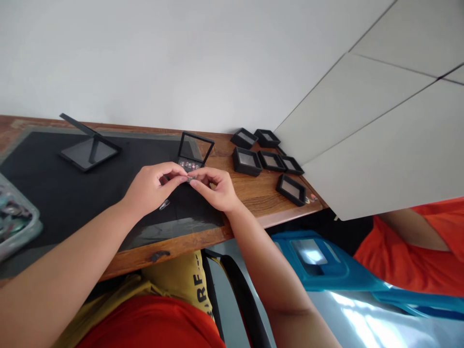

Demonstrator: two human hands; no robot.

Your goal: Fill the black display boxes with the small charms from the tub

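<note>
My left hand (152, 187) and my right hand (217, 188) meet over a black mat (54, 188) on a wooden table (261, 193). Both pinch the same small shiny item (191, 179) between their fingertips; it is too small to name. Just behind the fingers stands a small black display box (194, 151) with its lid raised and small pale pieces lying in its base. A small pointed clear piece (164, 205) lies on the mat under my left hand.
A second black box (89, 151) stands open at the mat's left. Several shut black boxes (270, 159) lie at the table's right end. A grey tray (16, 220) sits at the left edge. Another person in orange (409, 251) is at the right, beside a blue container (319, 261).
</note>
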